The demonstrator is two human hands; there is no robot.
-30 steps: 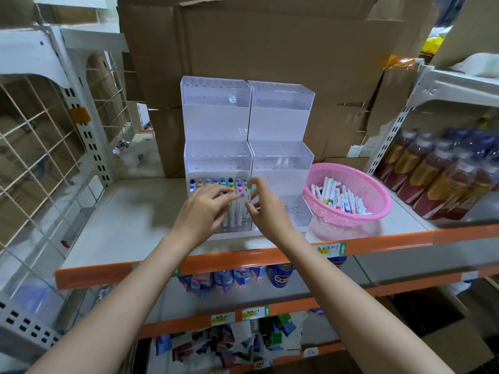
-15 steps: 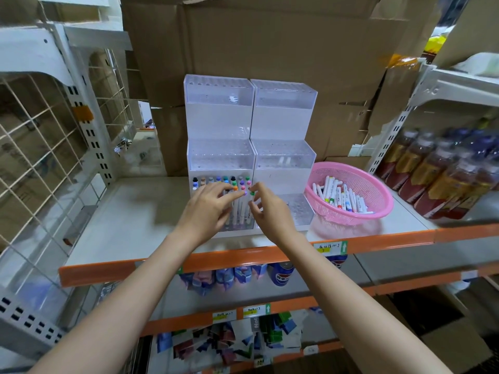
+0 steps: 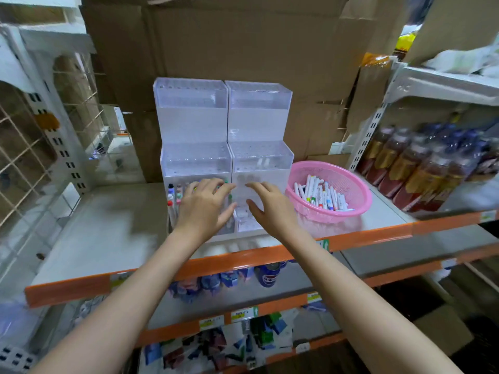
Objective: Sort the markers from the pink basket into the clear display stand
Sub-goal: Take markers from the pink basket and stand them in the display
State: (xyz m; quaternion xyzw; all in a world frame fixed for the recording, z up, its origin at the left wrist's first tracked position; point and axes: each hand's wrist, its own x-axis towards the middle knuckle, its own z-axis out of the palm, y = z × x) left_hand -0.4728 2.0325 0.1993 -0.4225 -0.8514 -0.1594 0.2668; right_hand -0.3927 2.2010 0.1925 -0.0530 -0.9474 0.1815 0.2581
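Note:
A clear tiered display stand (image 3: 224, 117) sits on the shelf, made of two stepped units side by side. Several markers (image 3: 174, 197) with coloured caps stand upright in its lowest left tier. My left hand (image 3: 205, 209) hovers over those markers with fingers spread and relaxed, holding nothing. My right hand (image 3: 270, 209) is beside it over the lowest right tier, fingers loosely extended and empty. To the right, a pink basket (image 3: 351, 182) holds several white markers (image 3: 321, 194) lying loose.
Cardboard boxes (image 3: 243, 44) stand behind the display stand. Bottled drinks (image 3: 421, 166) fill the shelf to the right. A white wire rack (image 3: 40, 147) is on the left. The shelf's orange front edge (image 3: 243, 261) runs below my hands, with cans and packets on lower shelves.
Both hands have let go of the upright markers and spread apart; the right hand has moved right, away from the left tier. The camera view has shifted slightly.

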